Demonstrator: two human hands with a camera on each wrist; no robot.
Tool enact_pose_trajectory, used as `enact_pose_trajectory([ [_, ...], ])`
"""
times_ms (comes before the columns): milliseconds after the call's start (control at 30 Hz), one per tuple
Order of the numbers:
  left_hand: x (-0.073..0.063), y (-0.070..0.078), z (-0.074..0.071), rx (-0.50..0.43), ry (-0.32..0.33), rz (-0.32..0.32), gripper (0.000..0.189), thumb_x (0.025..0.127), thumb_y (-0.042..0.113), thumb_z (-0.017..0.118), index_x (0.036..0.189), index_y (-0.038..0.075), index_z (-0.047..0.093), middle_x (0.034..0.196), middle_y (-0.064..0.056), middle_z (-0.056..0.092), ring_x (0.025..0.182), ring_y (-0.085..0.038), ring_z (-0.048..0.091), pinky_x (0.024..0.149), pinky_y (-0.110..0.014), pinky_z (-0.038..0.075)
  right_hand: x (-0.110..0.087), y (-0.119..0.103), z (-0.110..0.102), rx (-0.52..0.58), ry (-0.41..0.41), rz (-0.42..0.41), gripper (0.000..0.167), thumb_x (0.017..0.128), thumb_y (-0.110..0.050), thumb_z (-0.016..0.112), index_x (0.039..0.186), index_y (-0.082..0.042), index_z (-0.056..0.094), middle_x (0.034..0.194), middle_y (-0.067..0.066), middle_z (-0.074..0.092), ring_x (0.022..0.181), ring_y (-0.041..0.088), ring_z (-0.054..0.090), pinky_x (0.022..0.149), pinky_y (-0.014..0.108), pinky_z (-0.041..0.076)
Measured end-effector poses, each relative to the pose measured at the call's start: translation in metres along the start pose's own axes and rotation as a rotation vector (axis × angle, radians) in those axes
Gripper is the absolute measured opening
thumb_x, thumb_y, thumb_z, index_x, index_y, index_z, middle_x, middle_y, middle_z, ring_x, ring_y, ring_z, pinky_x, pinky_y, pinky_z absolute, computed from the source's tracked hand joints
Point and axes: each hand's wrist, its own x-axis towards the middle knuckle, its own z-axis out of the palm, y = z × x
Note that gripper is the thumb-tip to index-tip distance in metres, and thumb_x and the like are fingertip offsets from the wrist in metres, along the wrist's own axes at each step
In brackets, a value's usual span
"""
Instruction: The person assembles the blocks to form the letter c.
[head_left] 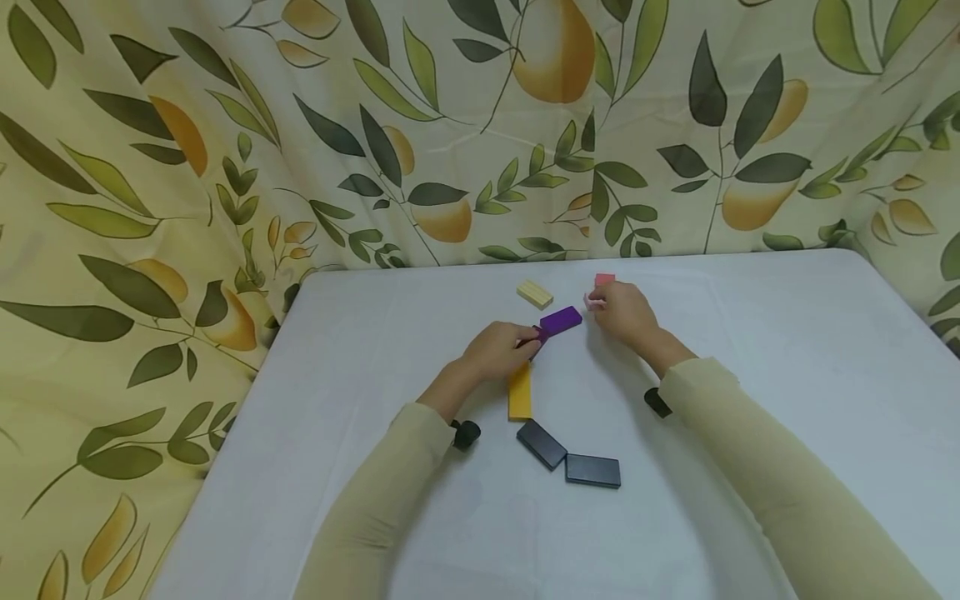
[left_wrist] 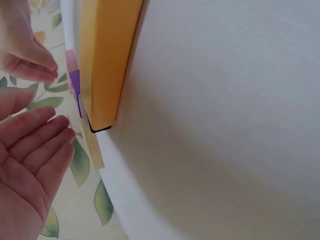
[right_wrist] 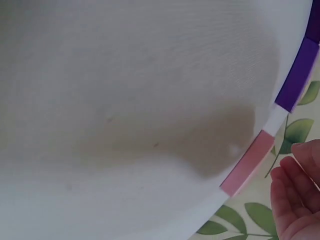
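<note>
In the head view my left hand [head_left: 501, 350] reaches over a dark purple block [head_left: 537, 337], with thumb and fingers on either side of it. The left wrist view shows that hand [left_wrist: 32, 160] with its fingers extended and the thumb apart. A brighter purple block [head_left: 561, 321] adjoins the dark one; a yellow block [head_left: 520, 393] lies just below. My right hand [head_left: 624, 314] is at a light pink block [head_left: 589, 302], fingertips right at it. In the right wrist view, the right hand [right_wrist: 300, 192] has thumb and fingers parted beside a pink block [right_wrist: 248, 163].
Behind the right hand lies a coral block [head_left: 604, 279]. A pale yellow ridged block [head_left: 535, 293] is at the back. Two dark grey blocks, one angled [head_left: 542, 443] and one nearly level [head_left: 592, 471], continue the curved row on the white-covered table [head_left: 787, 375]. Fruit-patterned fabric [head_left: 480, 142] hangs behind.
</note>
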Motion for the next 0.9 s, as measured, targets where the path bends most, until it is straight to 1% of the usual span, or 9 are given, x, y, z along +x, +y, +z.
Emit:
enact_pose_trajectory([
  [67,-0.003,-0.002,0.001,0.003,-0.004,0.004,0.037,0.096,0.029,0.049,0.127,0.012,0.057,0.121,-0.001,0.059,0.089,-0.013,0.051,0.079,-0.021,0.044,0.0,0.004,-0.001,-0.005,-0.011,0.02,0.028,0.082,0.004,0.053,0.108,0.012,0.061,0.109,0.027,0.059,0.103,0.04,0.053,0.091,0.05,0.039],
  [167,-0.008,-0.004,0.0,0.007,-0.015,0.001,0.038,0.096,0.028,0.049,0.13,0.012,0.054,0.122,-0.002,0.058,0.088,-0.013,0.05,0.075,-0.019,0.043,-0.001,0.009,-0.002,-0.006,-0.034,0.061,0.029,0.084,0.003,0.051,0.111,0.013,0.059,0.111,0.028,0.058,0.106,0.041,0.05,0.094,0.051,0.036],
  [267,-0.015,-0.008,-0.002,-0.007,-0.017,-0.011,0.04,0.096,0.029,0.049,0.132,0.012,0.052,0.127,-0.001,0.055,0.103,-0.012,0.053,0.085,-0.021,0.043,-0.002,0.015,-0.004,0.003,-0.05,0.09,0.03,0.086,0.002,0.05,0.112,0.013,0.058,0.113,0.028,0.057,0.11,0.043,0.047,0.097,0.053,0.033],
  [367,-0.022,-0.013,-0.004,-0.021,-0.002,-0.017,0.042,0.096,0.031,0.048,0.133,0.011,0.05,0.132,0.0,0.051,0.121,-0.014,0.044,0.099,-0.027,0.035,-0.002,0.019,-0.006,-0.002,-0.054,0.09,0.03,0.086,0.001,0.05,0.113,0.013,0.057,0.114,0.029,0.056,0.112,0.044,0.045,0.098,0.053,0.032],
  [433,-0.026,-0.015,-0.005,-0.031,0.004,0.002,0.043,0.096,0.031,0.048,0.133,0.01,0.049,0.133,0.0,0.049,0.125,-0.015,0.04,0.102,-0.029,0.032,-0.002,0.02,-0.007,-0.003,-0.056,0.095,0.03,0.087,0.0,0.051,0.114,0.012,0.057,0.114,0.029,0.056,0.112,0.044,0.045,0.098,0.053,0.032],
  [533,-0.032,-0.016,-0.005,-0.034,0.001,0.039,0.044,0.096,0.032,0.048,0.133,0.009,0.049,0.134,-0.001,0.049,0.125,-0.015,0.04,0.102,-0.029,0.032,-0.001,0.023,-0.009,-0.011,-0.057,0.075,0.029,0.088,0.0,0.052,0.114,0.013,0.057,0.115,0.03,0.054,0.112,0.045,0.044,0.098,0.053,0.031],
  [667,-0.039,-0.016,-0.004,-0.042,-0.005,0.07,0.043,0.096,0.031,0.048,0.133,0.008,0.049,0.133,-0.002,0.049,0.125,-0.015,0.041,0.102,-0.028,0.032,0.0,0.027,-0.009,-0.035,-0.055,0.005,0.026,0.087,0.003,0.05,0.109,0.013,0.059,0.111,0.031,0.056,0.109,0.044,0.047,0.097,0.053,0.033],
  [800,-0.045,-0.015,0.0,-0.017,-0.005,0.102,0.041,0.096,0.03,0.049,0.131,0.008,0.051,0.132,-0.001,0.05,0.124,-0.015,0.042,0.101,-0.027,0.032,0.002,0.031,-0.005,-0.04,-0.101,-0.047,0.027,0.087,0.006,0.048,0.111,0.01,0.059,0.113,0.028,0.057,0.108,0.043,0.049,0.096,0.053,0.034],
  [900,-0.051,-0.013,0.004,0.034,-0.012,0.156,0.04,0.096,0.028,0.048,0.131,0.007,0.052,0.132,-0.002,0.051,0.124,-0.015,0.042,0.101,-0.026,0.032,0.002,0.033,-0.002,-0.048,-0.144,-0.081,0.03,0.088,0.007,0.047,0.117,0.011,0.056,0.117,0.027,0.055,0.111,0.043,0.047,0.098,0.053,0.032],
])
